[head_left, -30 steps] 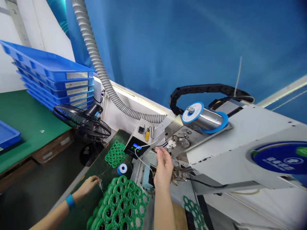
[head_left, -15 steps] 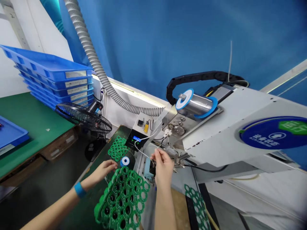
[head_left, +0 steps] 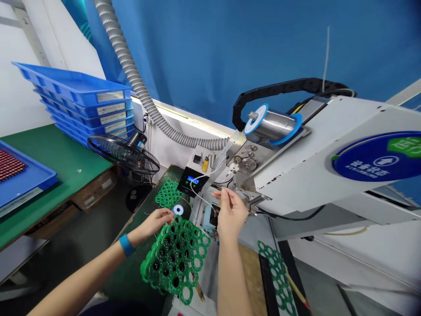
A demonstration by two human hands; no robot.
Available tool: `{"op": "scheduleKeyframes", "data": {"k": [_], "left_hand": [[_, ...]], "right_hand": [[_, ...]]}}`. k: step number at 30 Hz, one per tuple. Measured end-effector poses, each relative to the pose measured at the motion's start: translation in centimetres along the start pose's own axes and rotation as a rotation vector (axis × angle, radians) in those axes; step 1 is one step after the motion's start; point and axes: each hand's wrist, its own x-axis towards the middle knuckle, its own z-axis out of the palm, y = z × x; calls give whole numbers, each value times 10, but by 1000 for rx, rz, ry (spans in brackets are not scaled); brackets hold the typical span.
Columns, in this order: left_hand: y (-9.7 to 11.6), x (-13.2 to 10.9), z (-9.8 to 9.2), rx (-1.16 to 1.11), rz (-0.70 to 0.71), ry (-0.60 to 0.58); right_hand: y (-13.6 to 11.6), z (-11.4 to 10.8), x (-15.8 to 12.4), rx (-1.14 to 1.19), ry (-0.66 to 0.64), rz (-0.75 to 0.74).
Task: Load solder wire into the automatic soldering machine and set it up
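Spools (head_left: pixel 178 210), two: one near left hand (head_left: pixel 160 220)

flat, bright blue wristband (head_left: pixel 126 245) around left wrist (head_left: pixel 138 237); both forearms (head_left: pixel 234 276) bare, hands (head_left: pixel 232 216) bare.

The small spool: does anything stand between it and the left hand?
Nothing visible stands between the left hand and the small spool. The green stack sits close to both, lower in the picture, not between them.
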Motion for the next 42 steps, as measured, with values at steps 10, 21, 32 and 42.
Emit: {"op": "scheduleKeyframes", "data": {"k": [10, 21, 32, 42], "left_hand": [[48, 12, 0, -63, 138, 140], [127, 73, 84, -121, 239, -185], [101, 96, 83, 176, 403, 59], [82, 71, 72, 388, 443, 109]], "right_hand": [[-23, -5, 6, 466, 54, 360], [9, -21, -24, -333, -312, 119], [10, -106, -88, -438, -345, 326], [26, -151, -152, -223, -60, 520]]}}
